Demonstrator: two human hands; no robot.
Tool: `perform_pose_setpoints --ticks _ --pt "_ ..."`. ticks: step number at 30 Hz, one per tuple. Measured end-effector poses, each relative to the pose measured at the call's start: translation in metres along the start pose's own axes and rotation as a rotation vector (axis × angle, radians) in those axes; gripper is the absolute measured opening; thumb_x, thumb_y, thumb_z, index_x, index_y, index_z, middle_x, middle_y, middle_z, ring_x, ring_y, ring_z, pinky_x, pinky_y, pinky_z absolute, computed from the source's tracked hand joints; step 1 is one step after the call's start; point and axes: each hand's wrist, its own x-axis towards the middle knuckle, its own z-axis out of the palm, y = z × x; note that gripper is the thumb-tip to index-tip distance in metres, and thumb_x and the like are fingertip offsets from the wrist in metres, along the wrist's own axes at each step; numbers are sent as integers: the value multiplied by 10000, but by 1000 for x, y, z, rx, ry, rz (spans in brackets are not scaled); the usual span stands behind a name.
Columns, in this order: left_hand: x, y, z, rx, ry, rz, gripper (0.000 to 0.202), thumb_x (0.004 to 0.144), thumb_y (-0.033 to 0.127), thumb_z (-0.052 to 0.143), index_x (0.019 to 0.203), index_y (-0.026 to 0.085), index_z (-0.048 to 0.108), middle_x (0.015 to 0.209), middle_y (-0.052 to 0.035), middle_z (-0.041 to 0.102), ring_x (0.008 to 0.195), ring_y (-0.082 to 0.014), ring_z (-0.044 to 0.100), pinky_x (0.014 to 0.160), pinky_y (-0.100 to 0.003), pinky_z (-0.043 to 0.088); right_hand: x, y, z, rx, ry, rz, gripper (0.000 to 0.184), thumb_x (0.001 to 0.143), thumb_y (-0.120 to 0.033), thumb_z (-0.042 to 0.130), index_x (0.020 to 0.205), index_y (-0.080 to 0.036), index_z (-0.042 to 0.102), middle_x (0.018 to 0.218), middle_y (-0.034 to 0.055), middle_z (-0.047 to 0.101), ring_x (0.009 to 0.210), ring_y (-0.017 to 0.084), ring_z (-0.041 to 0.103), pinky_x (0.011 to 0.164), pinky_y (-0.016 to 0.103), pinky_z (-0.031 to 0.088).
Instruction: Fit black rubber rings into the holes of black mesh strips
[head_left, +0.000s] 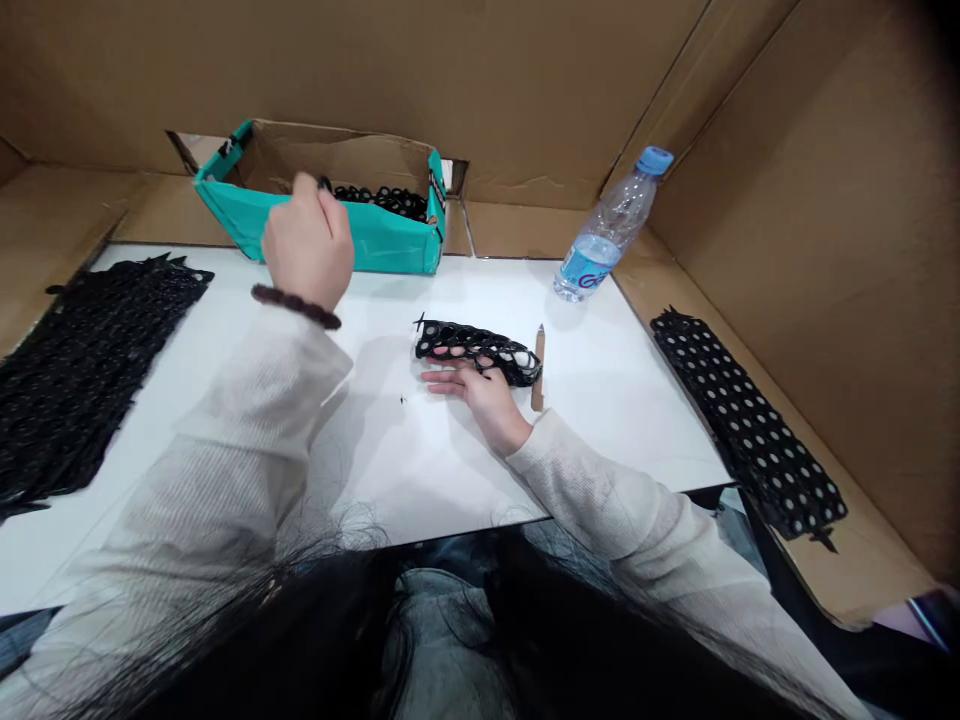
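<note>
My left hand (307,240) is closed above the front wall of a teal cardboard box (352,235). A bit of something black shows at its fingertips, too small to name. Inside the box lie black ring-shaped pieces (382,200). Over the white table, my right hand (487,395) holds a black perforated strip (472,345). The strip is curved, and fingers show through its holes and below its edge. Just right of it lies a narrow brown pointed stick (538,370), close to the strip's end.
A stack of black perforated sheets (82,370) lies at the left. Another black perforated bundle (750,420) rests on the cardboard at the right. A water bottle (600,245) with a blue cap stands at the back right. Tall cardboard walls (525,90) surround the white table (615,400).
</note>
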Motion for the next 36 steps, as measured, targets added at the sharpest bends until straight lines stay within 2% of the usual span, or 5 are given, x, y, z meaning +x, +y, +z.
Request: perform_pose_setpoints --ticks 6,11,16,28,36 --pt "55 3 11 156 -183 -52 494 866 321 424 1175 -63 390 1225 -304 470 1146 -410 454 903 -538 370 -3 0 -3 -10 -18 -13 207 726 -143 517 931 -152 545 1042 93 636 737 146 662 673 288 565" --pt "8 16 1 129 -35 126 330 909 281 287 1094 89 480 1106 -173 567 1016 -306 550 806 -403 432 -3 -2 -1 -38 80 -55 330 679 -386 656 889 -160 540 983 96 621 696 153 634 489 261 552" --pt "-58 24 14 55 -763 150 522 864 531 271 748 131 587 810 -185 654 813 -319 602 679 -378 395 -1 0 1 -26 174 -106 214 706 -341 617 750 -145 543 910 77 611 708 133 609 499 236 554" --pt "-76 41 61 -283 -533 -94 162 694 322 572 736 176 514 796 -80 621 785 -225 566 698 -327 402 4 0 -3 -70 39 -1 148 763 -252 585 693 -151 502 726 20 601 598 90 589 520 233 541" --pt "-81 33 34 -1079 -594 -355 202 627 154 628 725 164 452 625 33 502 548 -89 466 565 -231 377 6 -9 -7 20 -62 23 419 738 -532 593 873 -135 579 883 74 627 647 99 600 540 230 547"
